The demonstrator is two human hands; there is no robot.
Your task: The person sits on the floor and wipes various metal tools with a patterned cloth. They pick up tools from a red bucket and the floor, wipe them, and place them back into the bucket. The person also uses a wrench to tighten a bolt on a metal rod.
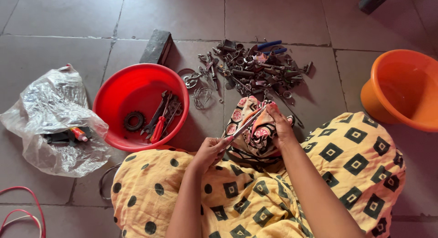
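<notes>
My left hand [211, 149] pinches the near end of a thin metal rod-like tool [248, 123]. Its far end runs up into my right hand [279, 125], which grips it together with a patterned cloth [248, 135] bunched over my lap. Both hands are closed over my knees, which are draped in yellow fabric with dark squares and dots [255, 192]. Just beyond the cloth lies a pile of dark metal parts, springs and blue-handled pliers [255, 67] on the tiled floor.
A red plastic basin [119, 95] at left holds spanners, a red-handled tool and a sprocket. A crumpled clear plastic bag [52, 119] lies further left. An orange bucket [401, 89] stands at right. A dark block [157, 47] sits behind the basin. Red cable [27, 208] curls at bottom left.
</notes>
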